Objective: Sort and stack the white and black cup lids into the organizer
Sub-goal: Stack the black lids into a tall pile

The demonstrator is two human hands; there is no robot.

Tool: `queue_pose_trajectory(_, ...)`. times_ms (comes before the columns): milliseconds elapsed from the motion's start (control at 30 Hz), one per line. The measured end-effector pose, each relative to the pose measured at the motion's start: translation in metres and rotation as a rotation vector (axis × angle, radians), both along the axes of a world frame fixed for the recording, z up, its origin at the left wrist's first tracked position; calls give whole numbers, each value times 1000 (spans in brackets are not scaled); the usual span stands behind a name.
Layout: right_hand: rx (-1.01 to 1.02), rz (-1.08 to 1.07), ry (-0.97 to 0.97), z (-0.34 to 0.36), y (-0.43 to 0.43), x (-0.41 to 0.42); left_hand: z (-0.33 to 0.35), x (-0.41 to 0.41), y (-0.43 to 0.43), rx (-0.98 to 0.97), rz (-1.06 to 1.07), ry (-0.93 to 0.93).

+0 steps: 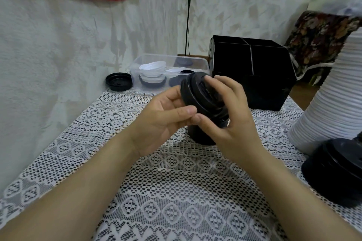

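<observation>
Black lid stack (201,98), centre frame | fingers of our left hand (166,111) and right hand (233,115) clasp it | risk: held tilted, lids may slide apart short of the organizer (252,76)

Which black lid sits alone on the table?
The single black lid, far left beside the clear tub. Other black lids are inside the tub, in the held stack, or in the stack at near right.

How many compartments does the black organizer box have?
4, in a two-by-two grid inside the black rectangular organizer box: far-left compartment, far-right compartment, near-left compartment, near-right compartment. No others show.
</observation>
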State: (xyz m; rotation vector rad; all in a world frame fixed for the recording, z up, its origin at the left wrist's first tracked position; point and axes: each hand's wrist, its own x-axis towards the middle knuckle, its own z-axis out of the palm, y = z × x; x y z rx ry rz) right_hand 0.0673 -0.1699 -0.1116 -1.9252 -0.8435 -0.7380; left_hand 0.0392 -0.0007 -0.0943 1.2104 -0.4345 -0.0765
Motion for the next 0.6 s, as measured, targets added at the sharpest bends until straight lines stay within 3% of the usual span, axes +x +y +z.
queue_pose_trajectory(267,85,124,185,3,-2,-6,-3,3,3,6,-48,-27)
queue_pose_trajectory(467,181,130,164,5,-3,-4,-8,6,4,102,-13,-40)
queue_pose_trajectory(600,424,104,227,7,-18,11,-4,7,5,44,170,2)
